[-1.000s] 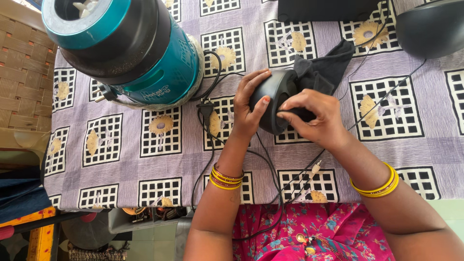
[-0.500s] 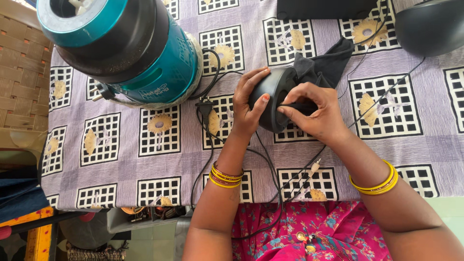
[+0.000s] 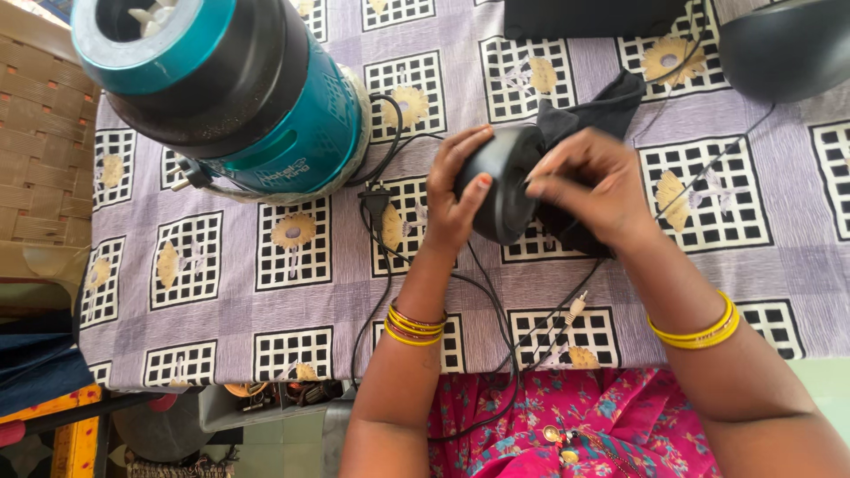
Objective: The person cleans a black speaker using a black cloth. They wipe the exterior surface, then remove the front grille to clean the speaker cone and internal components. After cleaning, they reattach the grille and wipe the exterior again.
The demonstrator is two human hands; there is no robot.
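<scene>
One round black speaker (image 3: 503,190), held up on its side near the middle of the desk (image 3: 221,301). Left hand (image 3: 453,199) wrapped around its left side, fingers (image 3: 460,146) curled over the top edge, thumb pressed on the front. Right hand (image 3: 589,190) at its right side, fingers bunched close together and pinching one black cloth (image 3: 595,119) against the speaker. Cloth trailing up and away behind the speaker, lying on the desk. Thin black wires (image 3: 496,305) running from under the speaker down over the desk edge, one small plug tip (image 3: 577,306) near that edge. Yellow bangles on both wrists, one bunch (image 3: 413,326) on the left, one bunch (image 3: 699,329) on the right. Desk covered with one purple cloth with black-and-white squares and yellow flowers. One big teal and black mixer (image 3: 239,88) standing at the top left, well apart from the speaker, its black plug (image 3: 193,173) lying just beside it. One more round black thing (image 3: 784,44) at the top right corner. One flat black box (image 3: 593,16) at the top edge.
</scene>
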